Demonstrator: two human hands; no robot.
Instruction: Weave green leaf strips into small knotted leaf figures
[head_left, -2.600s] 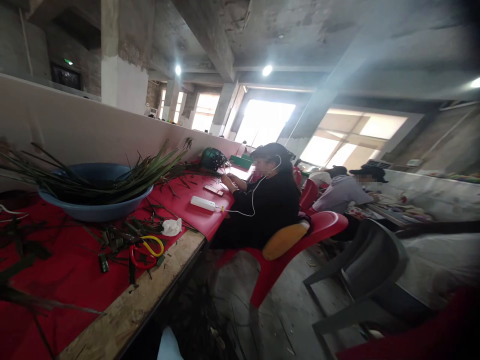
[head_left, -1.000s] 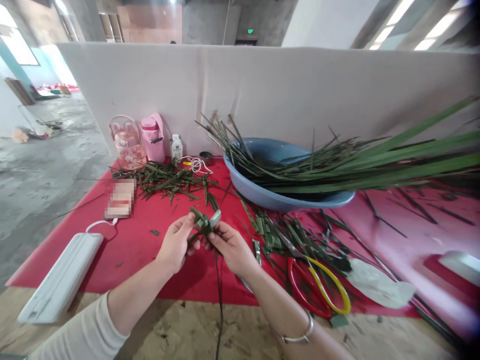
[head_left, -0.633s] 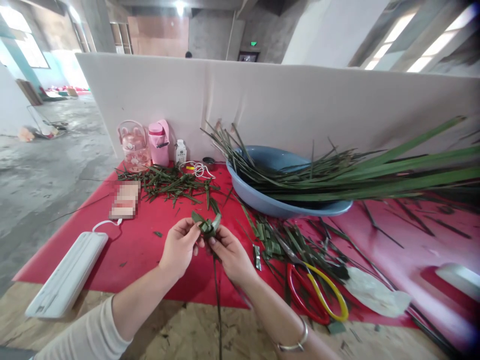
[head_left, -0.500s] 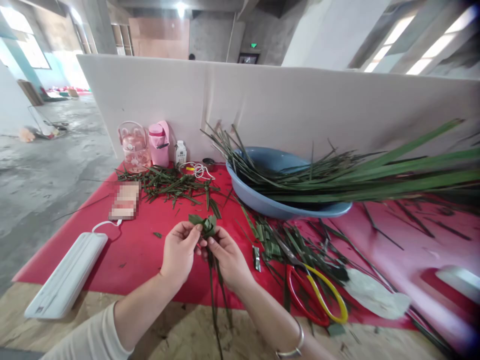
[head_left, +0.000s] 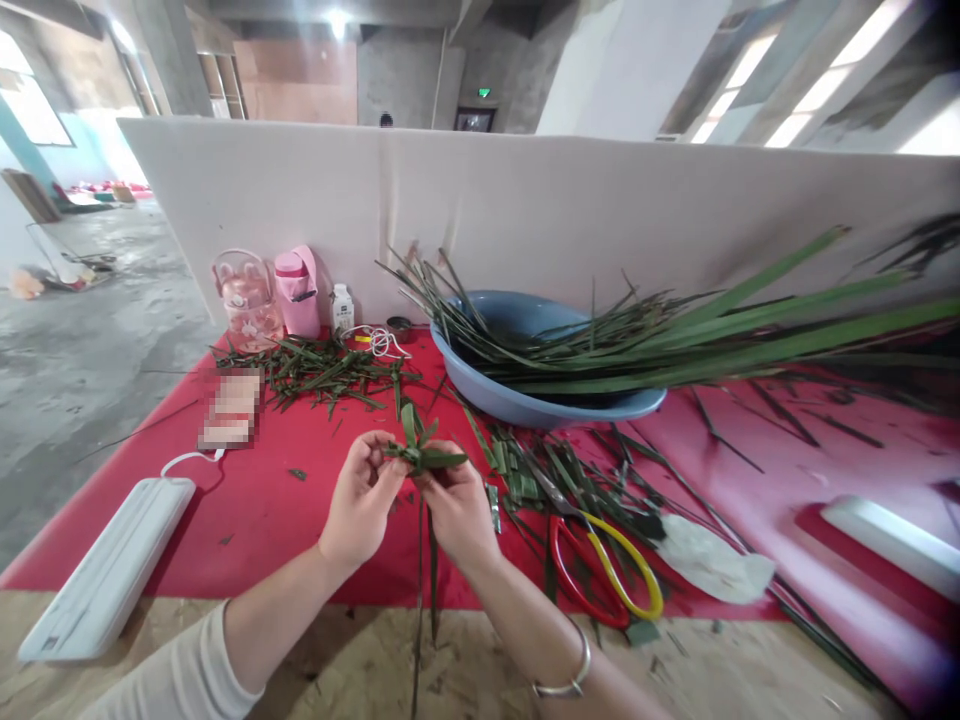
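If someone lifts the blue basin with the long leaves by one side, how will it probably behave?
The blue basin would probably tip toward the right: the long leaves overhang its rim far on that side. The leaves look springy yet loose, so some may slide out. The basin itself looks like thin plastic, likely light; whether it holds water cannot be seen.

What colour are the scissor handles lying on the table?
One red, one yellow, on the scissors, seen in the head view.

The small folded green leaf knot [head_left: 420, 456] is partly covered by the fingertips of both hands. A flat pinkish card [head_left: 227, 412] on the red cloth is blurred out. The long green leaves [head_left: 720, 335] run past the right edge, and the bottom edge probably cuts off the dangling strips.
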